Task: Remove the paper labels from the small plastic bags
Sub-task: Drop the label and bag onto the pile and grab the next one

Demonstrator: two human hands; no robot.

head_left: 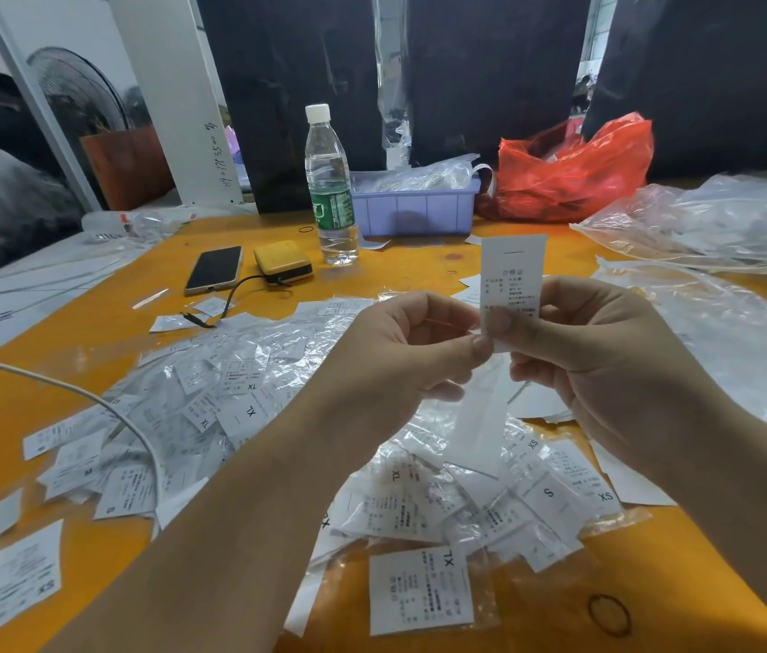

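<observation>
- The right hand (607,351) pinches the lower end of a label (512,275), held upright above the desk (372,271); the left hand (400,355) pinches a thin clear bag (480,417) that hangs below it. Both grips are closed on their pieces.
- How far the label sits out of the bag cannot be told; a hard pull while some is still inside could tear the paper or stretch the film.
- The film looks slippery, so the left pinch may slide and drop the bag into the pile (240,398).
- That pile mixes loose labels and bagged ones; a dropped piece could be lost there or sorted twice.
- The cable (103,402) crossing the pile could snag a forearm and scatter it.
</observation>
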